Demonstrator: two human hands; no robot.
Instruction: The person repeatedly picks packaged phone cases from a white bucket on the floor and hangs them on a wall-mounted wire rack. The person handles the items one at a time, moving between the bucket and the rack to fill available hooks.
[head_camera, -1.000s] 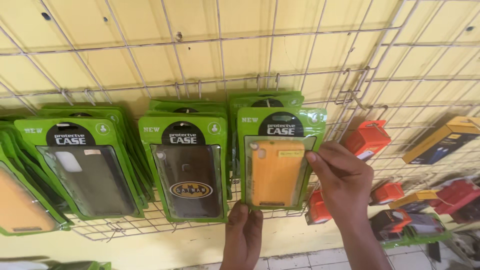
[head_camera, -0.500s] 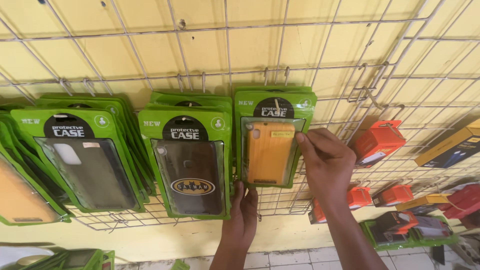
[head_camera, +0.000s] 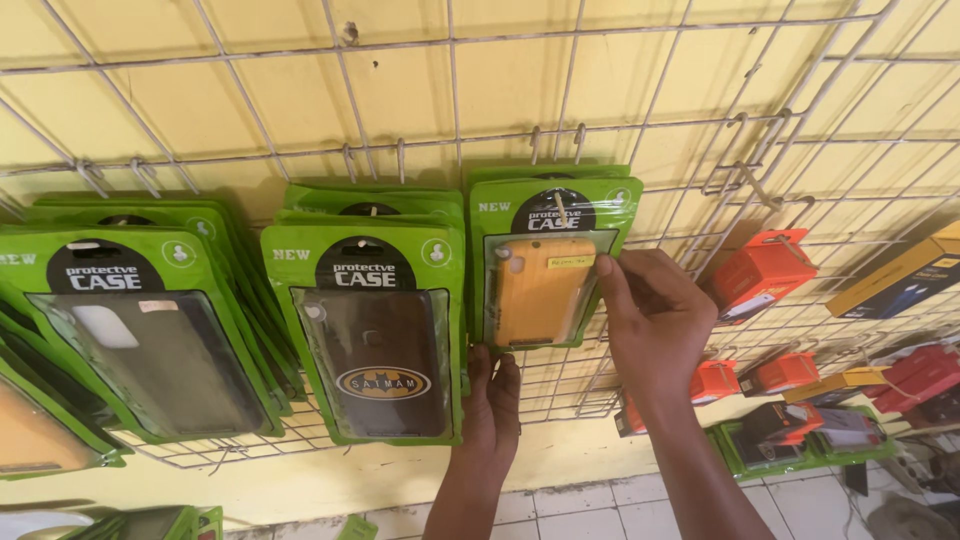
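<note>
The right hand (head_camera: 655, 325) is pinching the orange case pack (head_camera: 545, 270) by its edge while the left hand (head_camera: 492, 405), fingers curled, is supporting its bottom, steadying it against the wire hook (head_camera: 562, 205) just above both grips

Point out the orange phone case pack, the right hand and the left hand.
orange phone case pack (head_camera: 540, 290), head view, on the orange case front.
right hand (head_camera: 655, 325), head view, back of hand.
left hand (head_camera: 492, 405), head view, back of hand.

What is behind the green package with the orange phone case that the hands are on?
Behind the orange-case package, green edges of more packages like it show on the same hook, against the wire grid. Their fronts and number are covered. The right hand grips its side, the left hand its bottom.
</note>
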